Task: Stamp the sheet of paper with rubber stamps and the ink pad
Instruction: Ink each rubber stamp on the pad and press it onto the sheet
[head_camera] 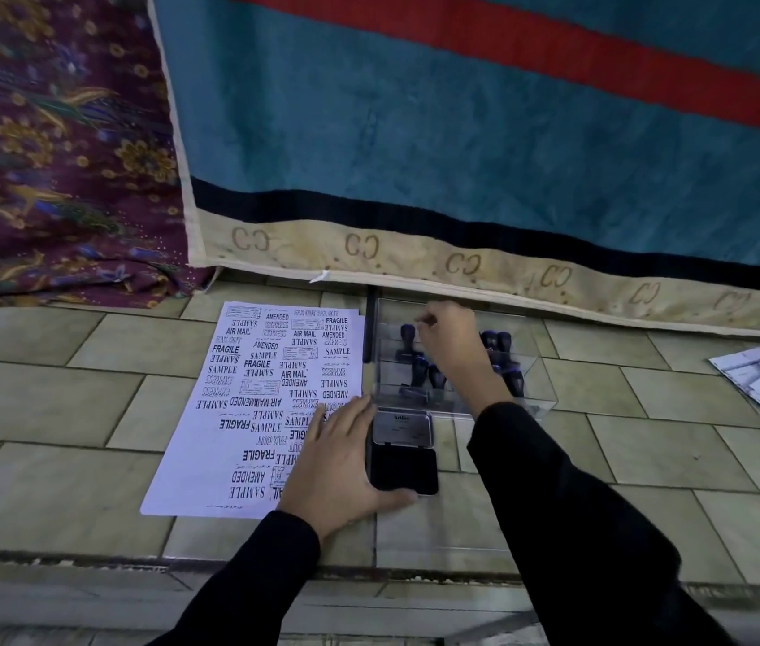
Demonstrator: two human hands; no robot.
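Lying with its long axis running away from the person, one sheet of paper (247, 412) sits under and left of the left grip (343, 459). That grip rests flat and relaxed, thumb against one ink pad (403, 468), its lid opened away. The right grip (451, 340) curls into a clear box (540, 396) of perhaps six rubber stamps (408, 337); I cannot tell whether it holds one.

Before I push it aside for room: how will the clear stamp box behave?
The box looks like thin clear plastic, so it is probably light and likely to slide easily on the smooth tiles. The stamps appear to stand upright and loose inside, so a quick shove may topple them.
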